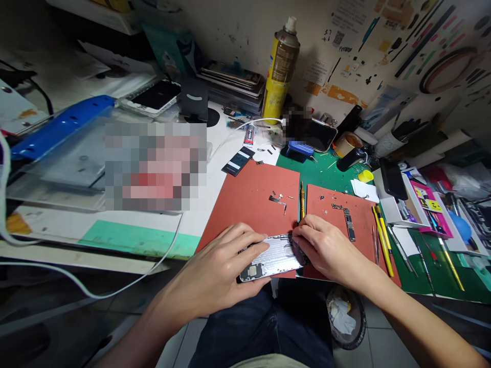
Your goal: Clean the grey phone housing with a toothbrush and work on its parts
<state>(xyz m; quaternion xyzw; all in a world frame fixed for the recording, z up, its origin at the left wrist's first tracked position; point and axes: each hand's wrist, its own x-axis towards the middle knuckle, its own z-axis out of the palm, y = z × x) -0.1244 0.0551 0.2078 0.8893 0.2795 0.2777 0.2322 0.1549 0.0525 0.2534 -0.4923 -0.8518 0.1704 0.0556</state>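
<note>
A silver phone housing (279, 255), its inner side up, lies over the front edge of the red mat. My left hand (226, 260) is closed on its left part, fingers across the top edge and thumb along the bottom edge. At the housing's right end, my right hand (322, 245) has its fingers pinched together; what is between them is hidden. A gold screwdriver (303, 199) lies just beyond my right hand. On the right mat is a logic board (349, 225), and a thin flex cable (279, 200) rests on the left mat.
Yellow tweezers (383, 240) and other slim tools lie to the right, near an organiser box (402, 214). A yellow spray can (281, 71) stands at the back. Left are a blurred patch and a white cable (169, 250). Below sits a waste bin (347, 317).
</note>
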